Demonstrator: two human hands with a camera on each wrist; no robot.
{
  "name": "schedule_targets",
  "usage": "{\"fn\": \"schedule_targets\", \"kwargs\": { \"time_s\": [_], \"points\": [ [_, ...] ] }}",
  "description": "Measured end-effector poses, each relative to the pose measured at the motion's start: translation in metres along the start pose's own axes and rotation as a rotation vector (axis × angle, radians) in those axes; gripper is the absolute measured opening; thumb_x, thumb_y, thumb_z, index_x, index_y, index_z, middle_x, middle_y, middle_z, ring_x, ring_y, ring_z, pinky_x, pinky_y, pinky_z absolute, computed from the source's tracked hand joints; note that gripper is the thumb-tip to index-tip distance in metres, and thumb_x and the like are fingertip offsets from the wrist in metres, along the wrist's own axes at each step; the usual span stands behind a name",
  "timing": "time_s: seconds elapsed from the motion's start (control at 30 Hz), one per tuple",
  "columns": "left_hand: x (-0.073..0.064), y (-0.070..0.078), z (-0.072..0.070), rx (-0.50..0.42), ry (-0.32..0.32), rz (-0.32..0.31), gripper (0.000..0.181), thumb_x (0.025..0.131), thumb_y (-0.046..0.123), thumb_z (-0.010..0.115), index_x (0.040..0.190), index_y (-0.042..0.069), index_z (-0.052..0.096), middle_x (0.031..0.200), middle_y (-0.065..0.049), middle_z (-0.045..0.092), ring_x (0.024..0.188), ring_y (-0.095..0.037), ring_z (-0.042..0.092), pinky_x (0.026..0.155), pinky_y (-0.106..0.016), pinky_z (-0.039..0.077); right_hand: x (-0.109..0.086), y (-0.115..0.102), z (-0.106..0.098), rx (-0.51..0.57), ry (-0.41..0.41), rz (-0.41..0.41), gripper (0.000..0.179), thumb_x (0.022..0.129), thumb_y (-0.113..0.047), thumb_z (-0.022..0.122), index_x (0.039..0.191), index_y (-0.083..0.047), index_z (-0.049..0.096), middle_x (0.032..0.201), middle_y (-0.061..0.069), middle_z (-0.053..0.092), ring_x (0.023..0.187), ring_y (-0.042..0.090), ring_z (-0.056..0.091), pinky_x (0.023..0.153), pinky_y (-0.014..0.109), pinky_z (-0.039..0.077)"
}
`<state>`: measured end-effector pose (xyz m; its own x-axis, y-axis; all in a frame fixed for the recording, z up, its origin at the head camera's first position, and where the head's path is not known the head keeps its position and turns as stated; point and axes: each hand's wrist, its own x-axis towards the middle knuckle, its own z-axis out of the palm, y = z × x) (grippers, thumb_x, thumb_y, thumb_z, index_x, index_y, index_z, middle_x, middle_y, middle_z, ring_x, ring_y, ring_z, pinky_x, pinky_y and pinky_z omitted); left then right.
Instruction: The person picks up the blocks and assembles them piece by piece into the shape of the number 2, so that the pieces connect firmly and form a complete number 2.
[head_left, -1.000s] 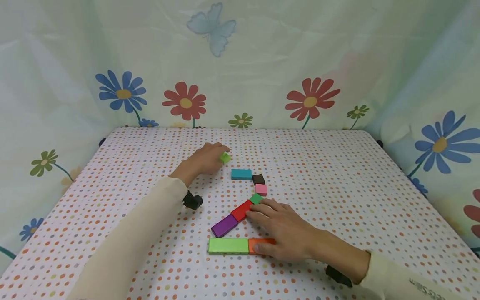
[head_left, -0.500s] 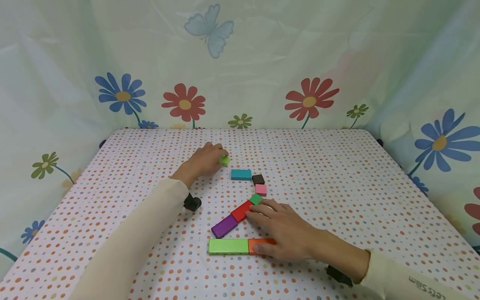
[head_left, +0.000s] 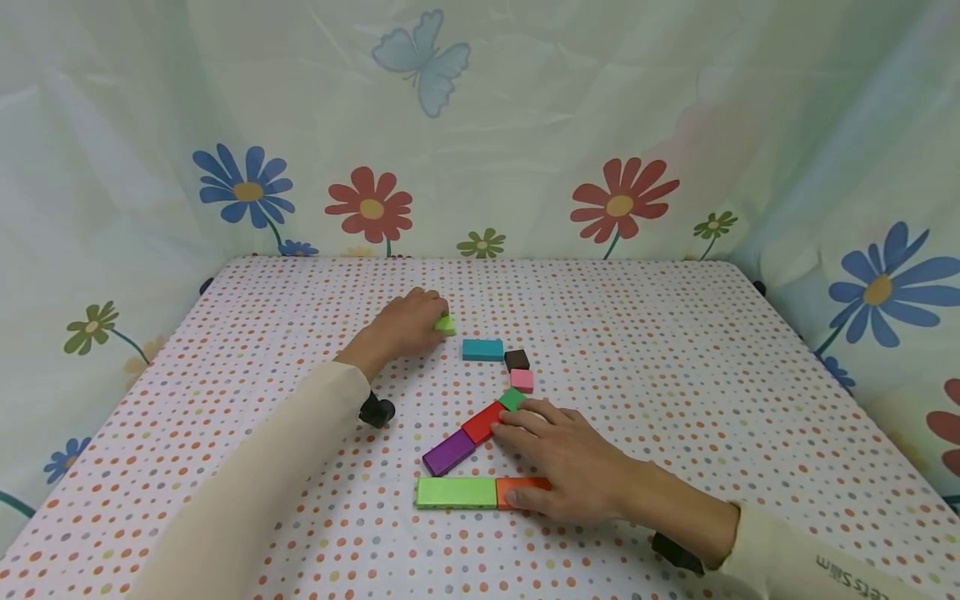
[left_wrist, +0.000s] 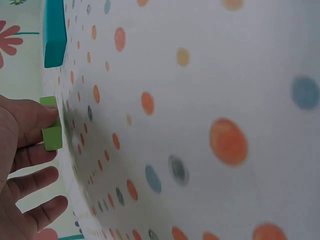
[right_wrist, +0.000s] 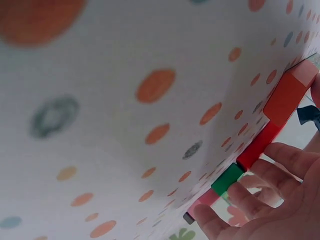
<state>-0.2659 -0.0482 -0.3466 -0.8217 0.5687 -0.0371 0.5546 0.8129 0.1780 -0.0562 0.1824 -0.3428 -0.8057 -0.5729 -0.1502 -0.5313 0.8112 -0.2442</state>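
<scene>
Toward the back of the table, my left hand [head_left: 412,323] pinches a small light green block [left_wrist: 52,137] between thumb and finger, with the other fingers spread apart. Just right of it lies a teal block [head_left: 482,350]. My right hand [head_left: 566,462] rests with relaxed fingers over the coloured blocks. Its thumb touches an orange block [head_left: 522,492], and its fingertips lie against a red block [right_wrist: 257,146] and by a green block [right_wrist: 227,178]. Fingers hide part of the red and orange blocks in the head view.
A purple block [head_left: 448,452] joins the red one's end. A long light green block [head_left: 457,492] abuts the orange one. Pink [head_left: 522,381] and dark brown [head_left: 517,360] blocks sit between green and teal. The dotted tablecloth [head_left: 675,358] meets a flowered curtain [head_left: 517,125] behind.
My left hand has drawn the small light green block slightly nearer and to the left. The right hand and the other blocks stay where they were.
</scene>
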Motion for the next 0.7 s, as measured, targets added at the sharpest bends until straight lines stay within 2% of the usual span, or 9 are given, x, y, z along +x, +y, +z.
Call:
{"fn": "schedule_targets", "kwargs": {
  "time_s": [0.3, 0.53, 0.7],
  "points": [
    [-0.012, -0.008, -0.008, -0.075, -0.007, -0.025, 0.035, 0.095, 0.027, 0.066, 0.124, 0.006, 0.062, 0.114, -0.004, 0.061, 0.101, -0.021, 0.053, 0.087, -0.038, 0.048, 0.002, 0.0, 0.0, -0.018, -0.011, 0.022, 0.073, 0.092, -0.059, 0.062, 0.153, -0.022, 0.046, 0.155, -0.003, 0.044, 0.147, 0.027, 0.03, 0.113, 0.059, 0.031],
    [-0.024, -0.002, -0.007, -0.159, -0.033, -0.002, 0.037, 0.094, 0.027, 0.069, 0.122, 0.005, 0.063, 0.113, -0.004, 0.062, 0.098, -0.02, 0.055, 0.086, -0.036, 0.049, 0.001, 0.0, -0.001, -0.002, -0.005, 0.028, 0.072, 0.092, -0.057, 0.064, 0.153, -0.022, 0.047, 0.155, -0.003, 0.045, 0.147, 0.028, 0.03, 0.113, 0.059, 0.031],
    [-0.028, 0.001, -0.001, -0.224, -0.016, 0.009, 0.039, 0.092, 0.026, 0.073, 0.122, 0.002, 0.066, 0.113, -0.006, 0.064, 0.098, -0.021, 0.055, 0.088, -0.035, 0.049, 0.001, 0.0, 0.0, -0.003, 0.0, 0.024, 0.071, 0.092, -0.056, 0.064, 0.153, -0.021, 0.047, 0.155, -0.003, 0.045, 0.147, 0.027, 0.03, 0.113, 0.058, 0.031]
  ]
}}
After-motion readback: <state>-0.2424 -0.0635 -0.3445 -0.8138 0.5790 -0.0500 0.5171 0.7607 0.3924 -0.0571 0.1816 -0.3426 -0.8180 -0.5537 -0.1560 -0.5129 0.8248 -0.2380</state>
